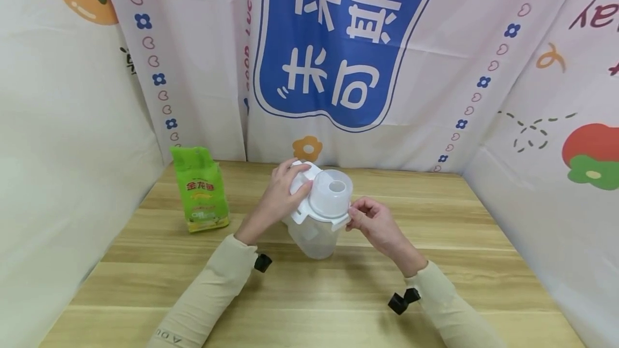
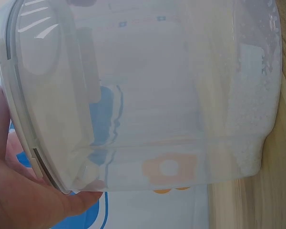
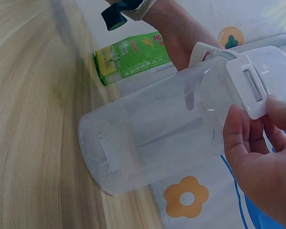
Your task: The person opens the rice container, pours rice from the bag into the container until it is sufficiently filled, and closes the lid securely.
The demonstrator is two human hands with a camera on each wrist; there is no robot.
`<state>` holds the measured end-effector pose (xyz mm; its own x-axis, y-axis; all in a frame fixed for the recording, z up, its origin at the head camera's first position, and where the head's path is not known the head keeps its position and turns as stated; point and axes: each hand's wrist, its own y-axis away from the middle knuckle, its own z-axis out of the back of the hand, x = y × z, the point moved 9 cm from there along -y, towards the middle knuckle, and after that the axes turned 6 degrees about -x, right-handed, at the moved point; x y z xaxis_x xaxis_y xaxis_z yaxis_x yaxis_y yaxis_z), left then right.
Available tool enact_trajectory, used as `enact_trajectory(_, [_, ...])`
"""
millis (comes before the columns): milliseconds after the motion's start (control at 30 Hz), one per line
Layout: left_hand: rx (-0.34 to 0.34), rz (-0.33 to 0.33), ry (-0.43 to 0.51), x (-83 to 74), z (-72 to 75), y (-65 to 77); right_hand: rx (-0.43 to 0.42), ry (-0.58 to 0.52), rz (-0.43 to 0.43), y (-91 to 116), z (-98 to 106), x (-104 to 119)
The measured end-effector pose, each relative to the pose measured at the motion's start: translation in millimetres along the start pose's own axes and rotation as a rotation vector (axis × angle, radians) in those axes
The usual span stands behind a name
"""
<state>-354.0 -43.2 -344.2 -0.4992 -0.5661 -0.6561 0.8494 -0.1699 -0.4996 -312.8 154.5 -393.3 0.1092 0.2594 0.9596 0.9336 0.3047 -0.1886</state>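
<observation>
A clear plastic storage container (image 1: 316, 240) stands on the table below both hands. It has a white lid (image 1: 299, 216) with side clips, topped by a translucent measuring cup (image 1: 330, 197). White grains (image 3: 113, 155) lie in its bottom, as seen in the right wrist view. My left hand (image 1: 281, 192) grips the lid from the left, thumb toward the cup. In the left wrist view, fingers of the left hand (image 2: 28, 191) wrap the lid's edge. On the other side, my right hand (image 1: 379, 225) pinches a white clip (image 3: 249, 86) between thumb and fingers; the clip hangs along the container's wall.
A green printed bag (image 1: 203, 192) stands upright at the left of the wooden table (image 1: 271, 305). Printed cloth (image 1: 208, 69) hangs behind the table and along both sides. Small black devices (image 1: 404, 301) sit at the sleeve cuffs.
</observation>
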Motion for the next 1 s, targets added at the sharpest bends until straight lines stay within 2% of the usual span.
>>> enact_trajectory(367, [-0.005,0.001,0.0,0.5,1.7,1.2,-0.051,0.001,-0.051,0.1,-1.0,-2.1])
enact_trajectory(733, [0.015,-0.013,-0.005,-2.0,-1.3,-0.5,-0.053,-0.016,-0.183,4.2,-1.9,-1.3])
enact_trajectory(1000, [0.1,-0.006,-0.05,-0.7,-2.1,-8.0,-0.033,0.013,-0.211,5.9,-6.7,0.9])
